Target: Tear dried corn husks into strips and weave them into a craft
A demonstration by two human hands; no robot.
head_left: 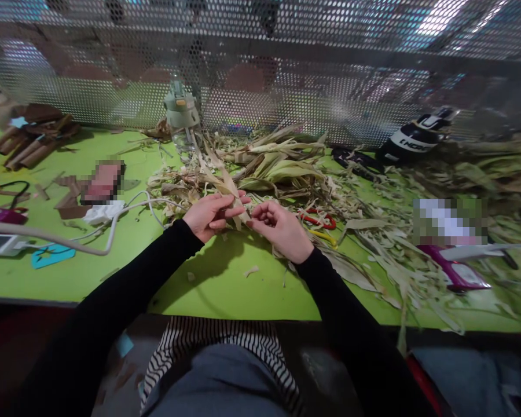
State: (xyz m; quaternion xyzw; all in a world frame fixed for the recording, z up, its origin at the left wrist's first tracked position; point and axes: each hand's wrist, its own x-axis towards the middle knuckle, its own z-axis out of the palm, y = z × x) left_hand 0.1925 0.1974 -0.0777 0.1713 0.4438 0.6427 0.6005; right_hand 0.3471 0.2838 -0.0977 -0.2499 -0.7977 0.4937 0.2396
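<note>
Now the left hand (211,214) and right hand (282,229) are pinching together one dry, papery husk strip (226,185). Behind, a fibrous husk pile (278,165) is lying on the smooth green table (226,289). A black bottle (417,141) is showing unclear white letters.

A husk pile (269,165) lies on the table (226,289), bottle (181,119) behind it, scissors (319,220) to its right.

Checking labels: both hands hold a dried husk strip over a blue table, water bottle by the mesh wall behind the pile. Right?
Not quite: the table is green, not blue, as the head view shows. The rest holds: left hand and right hand hold a dried husk strip, with the water bottle by the mesh wall behind the husk pile.
</note>
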